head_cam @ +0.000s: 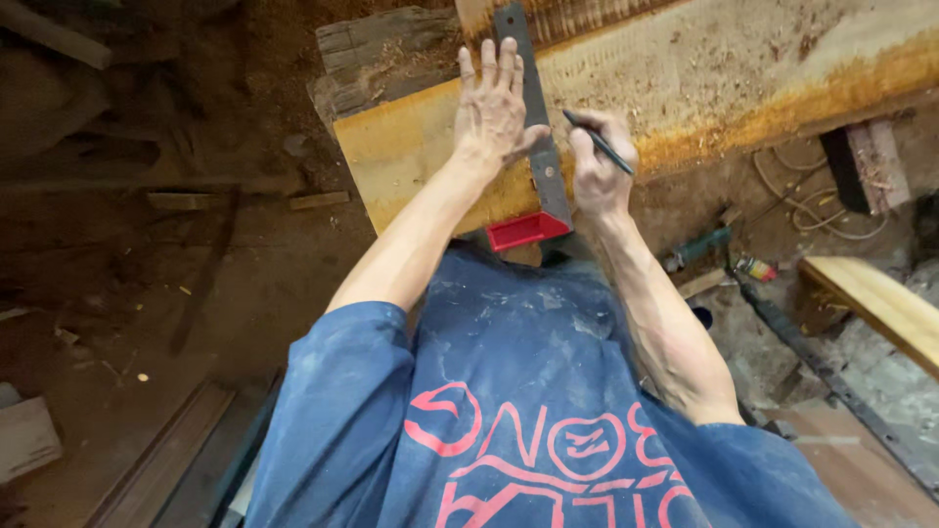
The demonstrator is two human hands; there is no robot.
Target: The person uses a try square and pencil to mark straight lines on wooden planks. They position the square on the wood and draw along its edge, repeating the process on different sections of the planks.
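Observation:
A wide yellowish wooden plank [685,78] lies across in front of me, dusted with sawdust. A try square lies on it, its grey metal blade [533,108] running across the plank and its red stock [528,231] hooked on the near edge. My left hand [492,106] presses flat on the plank, fingers spread, against the blade's left side. My right hand [599,166] is closed around a dark pencil [599,143], whose tip touches the plank beside the blade's right edge.
An old dark timber block [377,54] sits under the plank's left end. A second light plank [880,303] lies at the right. Cables [802,200], a green-handled tool [699,246] and metal bars [831,376] lie on the dirt floor.

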